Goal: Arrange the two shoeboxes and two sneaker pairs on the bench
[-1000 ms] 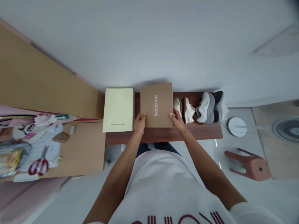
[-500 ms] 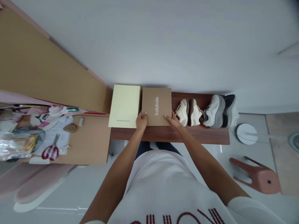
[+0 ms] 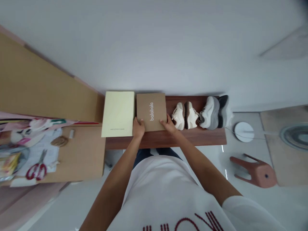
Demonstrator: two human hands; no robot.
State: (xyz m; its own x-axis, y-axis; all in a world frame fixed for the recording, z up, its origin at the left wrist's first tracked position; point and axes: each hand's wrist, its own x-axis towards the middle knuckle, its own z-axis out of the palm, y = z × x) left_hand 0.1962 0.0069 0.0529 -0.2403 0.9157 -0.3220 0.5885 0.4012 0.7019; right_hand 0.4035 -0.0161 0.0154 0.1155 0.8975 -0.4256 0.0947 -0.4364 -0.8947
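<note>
A brown shoebox [image 3: 151, 110] printed "balabala" sits on a dark wooden shelf [image 3: 187, 138] against the white wall. My left hand [image 3: 138, 127] grips its near left corner and my right hand [image 3: 169, 125] grips its near right corner. A pale yellow box [image 3: 118, 113] stands right beside it on the left, nearly touching. To its right on the shelf are a pair of cream sneakers [image 3: 184, 115] and a pair of grey and black sneakers [image 3: 214, 111].
A tan desk [image 3: 81, 154] on the left carries red scissors [image 3: 36, 170], papers and clutter. A pink stool [image 3: 255, 171] lies tipped on the glossy floor at the right. A white round base [image 3: 244, 131] and a fan [image 3: 297, 136] sit further right.
The brown box has come down onto the shelf and been pushed back beside the yellow box, with both hands staying on its near corners. The view has shifted slightly.
</note>
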